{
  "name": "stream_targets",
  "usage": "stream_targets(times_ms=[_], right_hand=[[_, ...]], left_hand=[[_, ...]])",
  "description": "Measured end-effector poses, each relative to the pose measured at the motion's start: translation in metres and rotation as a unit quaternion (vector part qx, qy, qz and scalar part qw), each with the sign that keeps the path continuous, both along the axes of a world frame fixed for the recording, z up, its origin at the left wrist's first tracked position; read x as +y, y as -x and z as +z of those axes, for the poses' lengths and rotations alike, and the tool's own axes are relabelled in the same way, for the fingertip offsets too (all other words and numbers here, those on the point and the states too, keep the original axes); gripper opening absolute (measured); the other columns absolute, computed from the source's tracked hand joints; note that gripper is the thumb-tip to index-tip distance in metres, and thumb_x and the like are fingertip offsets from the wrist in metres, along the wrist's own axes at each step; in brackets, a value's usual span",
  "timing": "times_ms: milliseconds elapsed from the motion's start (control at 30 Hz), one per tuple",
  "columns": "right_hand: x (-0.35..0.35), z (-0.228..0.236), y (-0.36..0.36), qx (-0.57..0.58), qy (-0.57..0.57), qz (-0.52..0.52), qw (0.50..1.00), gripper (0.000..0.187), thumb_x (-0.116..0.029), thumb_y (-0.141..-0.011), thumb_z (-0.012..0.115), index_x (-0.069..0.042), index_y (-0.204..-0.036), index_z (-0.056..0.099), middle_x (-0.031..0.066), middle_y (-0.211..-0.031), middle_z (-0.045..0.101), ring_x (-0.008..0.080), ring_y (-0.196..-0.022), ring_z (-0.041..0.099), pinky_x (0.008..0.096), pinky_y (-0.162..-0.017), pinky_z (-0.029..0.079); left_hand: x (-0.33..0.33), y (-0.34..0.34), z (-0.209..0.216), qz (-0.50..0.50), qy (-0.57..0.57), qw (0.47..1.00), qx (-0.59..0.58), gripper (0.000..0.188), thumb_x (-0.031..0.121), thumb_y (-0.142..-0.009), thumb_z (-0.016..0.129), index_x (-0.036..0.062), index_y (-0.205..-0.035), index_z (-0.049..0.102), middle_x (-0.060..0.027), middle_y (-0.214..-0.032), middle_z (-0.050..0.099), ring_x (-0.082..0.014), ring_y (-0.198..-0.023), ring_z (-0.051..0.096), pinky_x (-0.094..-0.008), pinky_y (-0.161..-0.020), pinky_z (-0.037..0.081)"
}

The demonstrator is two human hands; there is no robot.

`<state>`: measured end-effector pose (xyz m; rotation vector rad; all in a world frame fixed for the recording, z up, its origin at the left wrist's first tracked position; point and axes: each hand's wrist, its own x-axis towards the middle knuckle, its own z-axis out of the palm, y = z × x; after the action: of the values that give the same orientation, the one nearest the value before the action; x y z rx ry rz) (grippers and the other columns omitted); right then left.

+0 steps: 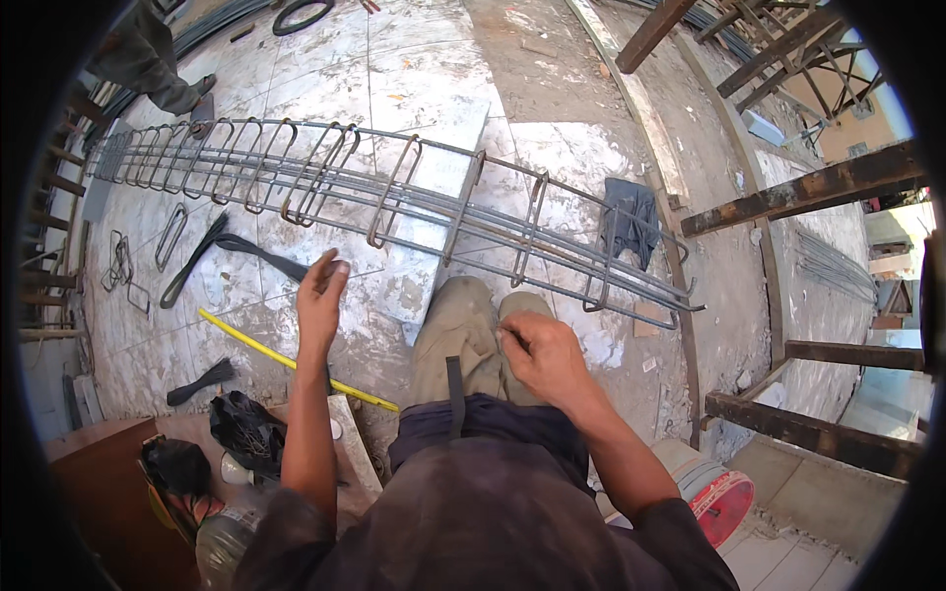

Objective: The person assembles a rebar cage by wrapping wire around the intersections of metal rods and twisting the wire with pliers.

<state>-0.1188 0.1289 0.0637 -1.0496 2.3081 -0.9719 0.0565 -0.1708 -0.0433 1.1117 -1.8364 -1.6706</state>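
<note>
Across the floor in front of me lies a long cage of steel rebar (463, 212) with rectangular stirrups around its long bars, over a pale plank-like block (416, 288). My left hand (320, 294) is over the end of a black bundle of tie wire (258, 254). Its fingers are loosely bent, the thumb a little apart, and nothing shows in it. In front of my right knee, my right hand (542, 357) is closed with the fingers pinched together. Whatever it may hold is hidden.
A yellow strip (266, 351) lies at the left, near loose stirrups (170, 236) and a short wire bundle (202, 381). A dark cloth (632, 222) lies under the cage's right end. A red-ended bucket (722, 507) is behind my right arm. Another person's leg (148, 69) stands far left.
</note>
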Motion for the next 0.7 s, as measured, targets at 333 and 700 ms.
stream_targets(times_ms=[333, 700], right_hand=[[0.028, 0.005, 0.038, -0.063, 0.145, 0.056, 0.986, 0.01, -0.004, -0.091, 0.07, 0.003, -0.097, 0.073, 0.0191, -0.089, 0.071, 0.0358, -0.083, 0.07, 0.042, -0.073, 0.053], [0.061, -0.027, 0.125, -0.25, 0.09, 0.054, 0.963, 0.011, -0.002, -0.092, 0.072, 0.003, -0.101, 0.076, 0.0146, -0.092, 0.076, 0.0216, -0.08, 0.071, 0.0333, -0.073, 0.054]], left_hand=[[0.142, 0.055, 0.109, -0.237, -0.282, 0.923, -0.108, 0.036, 0.03, -0.108, 0.063, 0.003, -0.129, 0.072, 0.0011, -0.087, 0.067, -0.008, -0.073, 0.054, -0.0234, -0.067, 0.044], [0.159, 0.09, 0.117, -0.286, -0.149, 0.937, -0.133, 0.034, 0.024, -0.108, 0.061, 0.0017, -0.132, 0.071, -0.002, -0.092, 0.074, -0.0113, -0.086, 0.064, -0.0323, -0.082, 0.054]])
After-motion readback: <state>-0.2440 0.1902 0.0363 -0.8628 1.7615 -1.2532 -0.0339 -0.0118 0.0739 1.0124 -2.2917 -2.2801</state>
